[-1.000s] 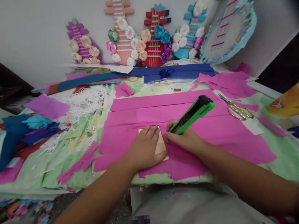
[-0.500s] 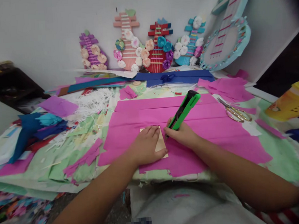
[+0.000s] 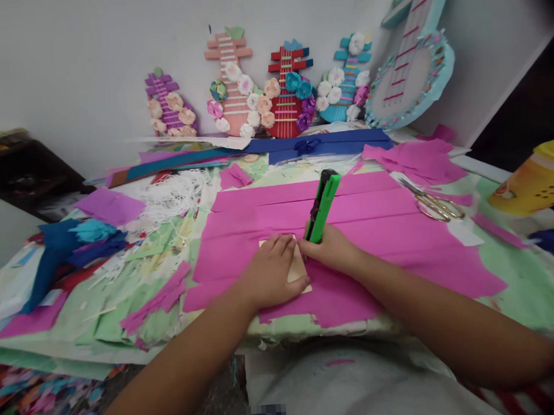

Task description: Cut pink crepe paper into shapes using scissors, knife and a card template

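Note:
My left hand (image 3: pixel 272 272) lies flat, fingers stretched, on a small pale rectangular card (image 3: pixel 298 274). Under the card is pink paper (image 3: pixel 376 204), spread across the table in overlapping strips. Held in my right hand (image 3: pixel 335 249) is a green and black utility knife (image 3: pixel 323 207), standing nearly upright with its handle end up. Its lower end is close to the card's right edge, partly hidden by my fingers, so I cannot tell whether the blade touches the paper.
Gold-handled scissors (image 3: pixel 438 207) lie to the right, near a yellow cup (image 3: pixel 536 180). White string (image 3: pixel 170 202) is heaped at the left beside a purple paper piece (image 3: pixel 110 206). Flower-covered guitar shapes (image 3: pixel 286 109) lean on the wall behind blue paper (image 3: pixel 324 144).
The knife's upper end has swung left, so it stands more upright. My right hand has shifted slightly left. My left hand stays on the card, and the view has moved a little.

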Demonstrator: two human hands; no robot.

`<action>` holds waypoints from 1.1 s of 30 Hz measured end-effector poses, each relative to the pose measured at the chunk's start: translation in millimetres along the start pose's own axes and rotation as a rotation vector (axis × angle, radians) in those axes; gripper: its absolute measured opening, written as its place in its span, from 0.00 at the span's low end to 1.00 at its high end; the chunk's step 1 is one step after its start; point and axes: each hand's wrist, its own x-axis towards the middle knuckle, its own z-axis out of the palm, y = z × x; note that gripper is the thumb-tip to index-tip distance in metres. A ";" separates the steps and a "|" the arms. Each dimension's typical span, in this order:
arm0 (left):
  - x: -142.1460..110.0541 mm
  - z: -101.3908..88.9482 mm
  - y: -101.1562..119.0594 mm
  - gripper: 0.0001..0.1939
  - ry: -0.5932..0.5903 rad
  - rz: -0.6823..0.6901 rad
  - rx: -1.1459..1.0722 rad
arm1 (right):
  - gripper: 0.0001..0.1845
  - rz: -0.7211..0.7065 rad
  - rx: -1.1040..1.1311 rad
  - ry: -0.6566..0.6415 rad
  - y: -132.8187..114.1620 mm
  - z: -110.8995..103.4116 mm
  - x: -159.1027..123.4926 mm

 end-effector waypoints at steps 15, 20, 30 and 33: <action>0.6 -0.9 0.0 0.34 -0.019 0.001 -0.047 | 0.06 -0.009 -0.163 -0.010 -5.8 4.1 4.4; 0.9 -1.5 0.4 0.36 -0.056 -0.017 -0.025 | 0.13 -0.001 0.062 -0.068 3.2 -3.8 1.3; 1.3 -1.6 1.4 0.35 -0.071 -0.021 0.006 | 0.14 0.006 0.068 -0.067 4.2 -3.1 0.3; 1.1 -2.9 1.4 0.34 -0.059 -0.019 -0.013 | 0.14 -0.017 0.031 -0.077 1.5 -1.8 -0.1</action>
